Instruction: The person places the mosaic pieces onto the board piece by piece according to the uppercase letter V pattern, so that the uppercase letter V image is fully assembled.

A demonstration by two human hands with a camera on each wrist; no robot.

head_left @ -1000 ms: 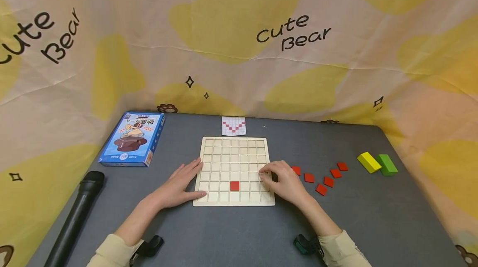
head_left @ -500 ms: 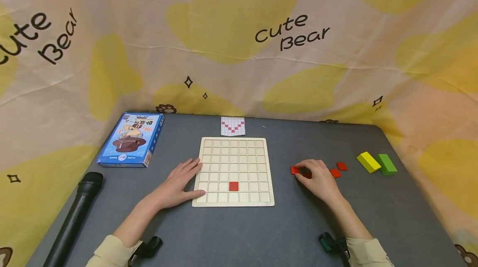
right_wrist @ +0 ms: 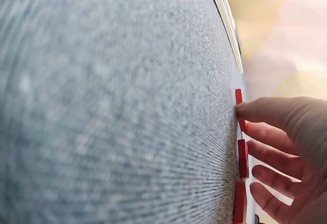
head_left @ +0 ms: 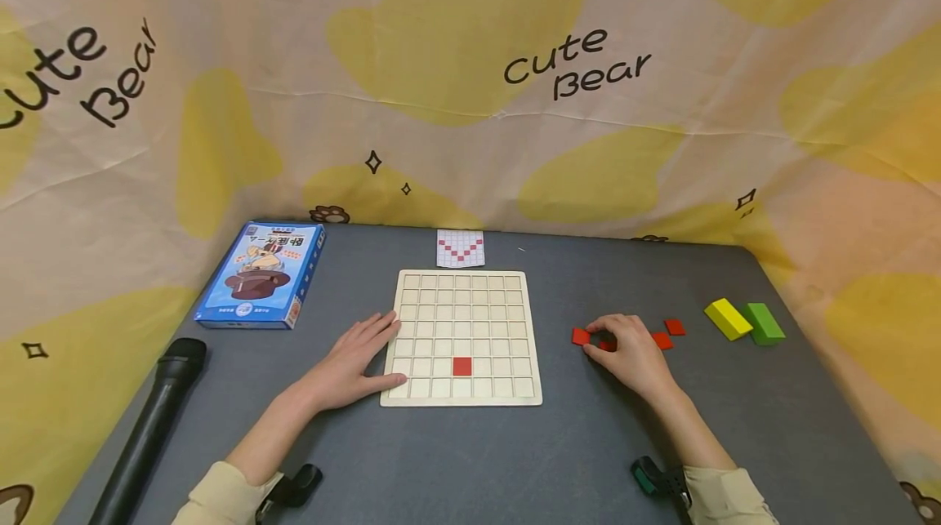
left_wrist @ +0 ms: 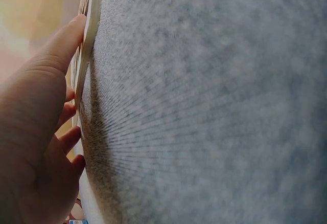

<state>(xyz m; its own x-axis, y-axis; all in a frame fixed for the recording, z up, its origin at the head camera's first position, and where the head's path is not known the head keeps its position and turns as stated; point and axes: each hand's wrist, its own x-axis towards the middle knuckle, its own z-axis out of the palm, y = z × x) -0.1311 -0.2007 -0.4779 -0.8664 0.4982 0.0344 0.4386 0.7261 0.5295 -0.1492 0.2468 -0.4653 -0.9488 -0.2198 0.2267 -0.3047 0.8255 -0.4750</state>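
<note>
My left hand [head_left: 350,366] lies along the left edge of the cream grid board [head_left: 500,397], thumb on its lower corner and straight fingers at its side. One red square tile [head_left: 461,367] sits in a cell near the bottom middle of the board. Right of the board, my right hand [head_left: 632,353] pinches the leftmost loose red tile [right_wrist: 242,125] between thumb and fingers; it looks tilted in the right wrist view. Another red tile [right_wrist: 243,158] stands beside it, under the hand. Two more red tiles, one of them the farthest tile [head_left: 674,327], show beyond; others are hidden behind the hand.
A small pattern card [head_left: 460,249] with pink squares lies behind the board. Yellow [head_left: 728,319] and green blocks [head_left: 764,324] lie at the right. A blue box [head_left: 257,276] and a black microphone [head_left: 150,427] lie at the left. A printed curtain [head_left: 456,84] encloses the table.
My right hand has moved from the board's right edge rightward to the loose red tiles, with its fingers now at the leftmost one. The left hand has stayed on the board.
</note>
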